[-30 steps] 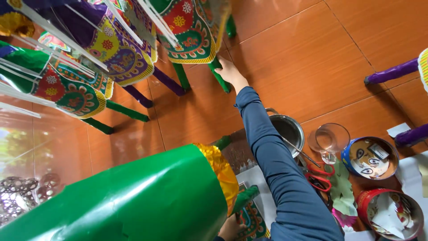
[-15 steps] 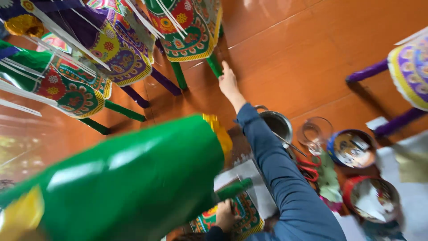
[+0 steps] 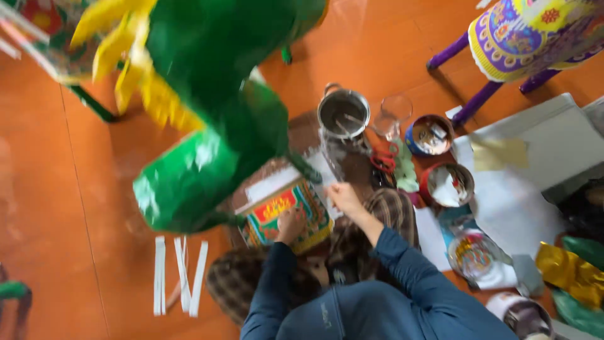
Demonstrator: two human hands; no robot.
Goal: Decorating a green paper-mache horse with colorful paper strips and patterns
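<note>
A big green glossy paper figure [image 3: 207, 113] with a yellow fringe fills the upper left. Its lower end rests against a decorated panel [image 3: 286, 211] in red, yellow and green. My left hand [image 3: 289, 225] grips the near edge of that panel. My right hand [image 3: 345, 196] is beside the panel's right side, fingers curled at a white paper piece [image 3: 324, 167]. Blur hides whether it holds anything. Both arms wear dark blue sleeves.
Behind the panel stand a metal pot [image 3: 343, 113], a glass jar [image 3: 393, 116], a blue tin [image 3: 430, 134] and a red tin [image 3: 448, 184]. White paper strips [image 3: 179, 274] lie on the orange floor at left. A purple patterned figure [image 3: 528, 31] stands top right, with gold foil [image 3: 569, 271] at right.
My right arm has pulled back from the green legs of the far figures to beside the panel. The green figure has swung from lower left up to the top of the view.
</note>
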